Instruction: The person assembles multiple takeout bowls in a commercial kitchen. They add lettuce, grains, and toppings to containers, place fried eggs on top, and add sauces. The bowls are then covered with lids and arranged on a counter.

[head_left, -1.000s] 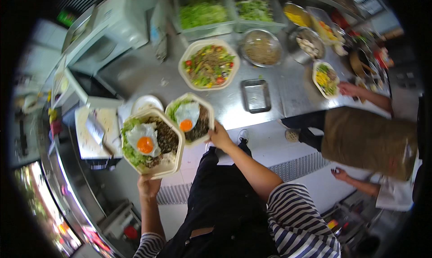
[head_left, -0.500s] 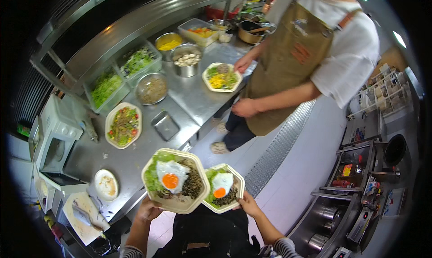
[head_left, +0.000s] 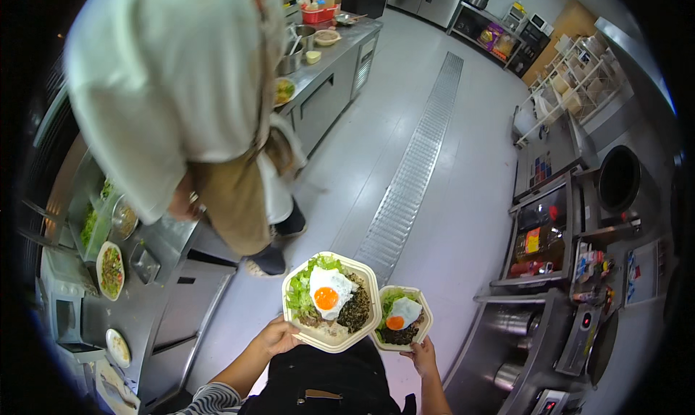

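Gripping one bowl apiece, left hand and right hand hold egg with lettuce.

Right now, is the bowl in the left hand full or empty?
Full of food: lettuce, a fried egg and a dark topping cover most of the bowl.

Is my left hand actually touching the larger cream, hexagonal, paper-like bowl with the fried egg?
Touching. The head view shows the left hand gripping the larger cream bowl at its lower-left rim, no gap visible.
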`<state>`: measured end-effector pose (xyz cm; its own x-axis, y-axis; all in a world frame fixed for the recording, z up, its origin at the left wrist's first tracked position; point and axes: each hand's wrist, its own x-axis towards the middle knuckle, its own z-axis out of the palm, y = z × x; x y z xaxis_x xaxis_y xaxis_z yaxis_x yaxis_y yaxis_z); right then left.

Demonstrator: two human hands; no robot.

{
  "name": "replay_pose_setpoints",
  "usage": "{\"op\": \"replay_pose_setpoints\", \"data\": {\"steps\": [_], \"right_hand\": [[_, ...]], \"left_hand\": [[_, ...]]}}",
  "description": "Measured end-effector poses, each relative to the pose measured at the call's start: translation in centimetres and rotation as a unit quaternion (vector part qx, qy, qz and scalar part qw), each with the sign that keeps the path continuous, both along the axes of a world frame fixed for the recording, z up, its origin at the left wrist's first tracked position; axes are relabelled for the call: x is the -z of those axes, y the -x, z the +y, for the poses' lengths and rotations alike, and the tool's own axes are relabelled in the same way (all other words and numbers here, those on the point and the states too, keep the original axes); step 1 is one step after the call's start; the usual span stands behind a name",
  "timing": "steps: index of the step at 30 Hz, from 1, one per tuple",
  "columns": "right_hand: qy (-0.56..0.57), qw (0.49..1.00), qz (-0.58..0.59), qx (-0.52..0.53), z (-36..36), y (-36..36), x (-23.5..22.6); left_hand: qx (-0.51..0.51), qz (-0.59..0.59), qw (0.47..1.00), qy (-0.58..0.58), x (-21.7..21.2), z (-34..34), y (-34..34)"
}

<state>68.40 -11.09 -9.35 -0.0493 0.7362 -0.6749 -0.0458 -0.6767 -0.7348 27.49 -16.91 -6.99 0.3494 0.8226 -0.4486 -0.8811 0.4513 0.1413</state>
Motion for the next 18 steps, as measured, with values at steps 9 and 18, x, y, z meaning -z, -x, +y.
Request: {"op": "replay_pose_setpoints", "data": {"steps": [9, 18], "right_hand": [[-0.066, 0.996, 0.043, 0.031, 27.4, 0.8, 1.4], [-0.092, 0.988, 0.021, -0.126, 56.5, 16.3, -0.4]], "left_hand": [[-0.097, 0.038, 0.994, -0.023, -0.8, 20.4, -1.5], [-0.25, 0.068, 0.965, -0.036, -1.1, 39.4, 6.1]]}}
